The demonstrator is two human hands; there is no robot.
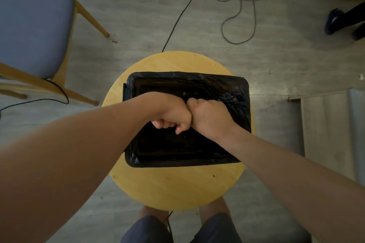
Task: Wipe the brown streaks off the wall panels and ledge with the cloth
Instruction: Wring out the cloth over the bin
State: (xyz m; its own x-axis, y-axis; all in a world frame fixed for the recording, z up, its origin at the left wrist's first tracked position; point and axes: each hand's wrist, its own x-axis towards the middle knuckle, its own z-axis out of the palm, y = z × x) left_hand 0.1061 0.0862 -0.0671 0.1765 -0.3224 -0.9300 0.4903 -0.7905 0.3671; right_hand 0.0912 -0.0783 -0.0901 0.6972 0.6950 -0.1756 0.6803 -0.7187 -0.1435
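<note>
A black bag-lined rectangular bin [187, 77] is set on a round yellow wooden stool [177, 183]; a blue-cushioned wooden chair [33, 25] is placed behind, leftward.

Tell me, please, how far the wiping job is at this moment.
Done: nothing can be confirmed; no wall panels, ledge or streaks are in view. In hand: the left grip and right grip are fists touching over the black-lined bin on the round table; no cloth shows. Left: apparently all the wiping, though I cannot tell.
</note>
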